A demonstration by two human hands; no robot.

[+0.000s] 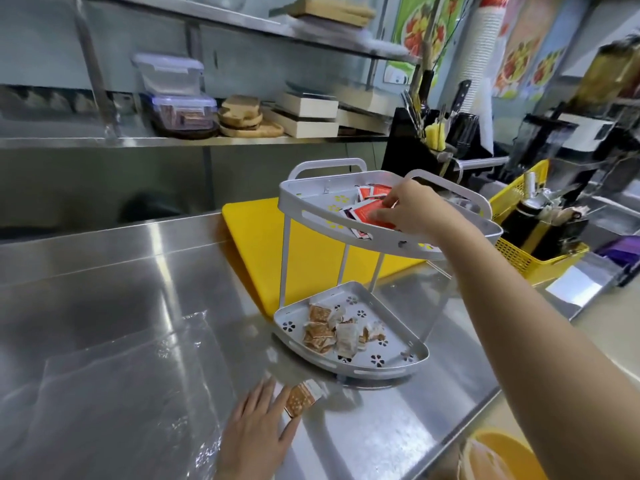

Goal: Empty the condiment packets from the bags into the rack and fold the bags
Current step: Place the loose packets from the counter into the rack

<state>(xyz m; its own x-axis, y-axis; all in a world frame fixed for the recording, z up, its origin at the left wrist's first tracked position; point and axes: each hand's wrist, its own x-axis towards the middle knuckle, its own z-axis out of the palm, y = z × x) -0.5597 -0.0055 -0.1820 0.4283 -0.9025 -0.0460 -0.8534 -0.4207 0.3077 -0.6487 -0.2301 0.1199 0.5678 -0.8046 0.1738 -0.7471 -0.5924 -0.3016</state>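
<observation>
A grey two-tier rack (294,199) stands on the steel counter. Red packets (363,211) lie in its top tray, and my right hand (408,211) reaches in with fingers closed on one of them. The bottom tray (391,367) holds several brown and white packets (329,332). My left hand (258,427) lies flat on the counter, fingers spread, touching a loose brown packet (301,398). Clear plastic bags (121,386) lie flat on the counter to the left.
A yellow cutting board (256,237) lies behind the rack. To the right stands a yellow basket (519,258) with bottles. A black utensil holder (412,143) is at the back. A shelf above holds containers and wooden boards. A yellow bowl (502,452) sits below the counter edge.
</observation>
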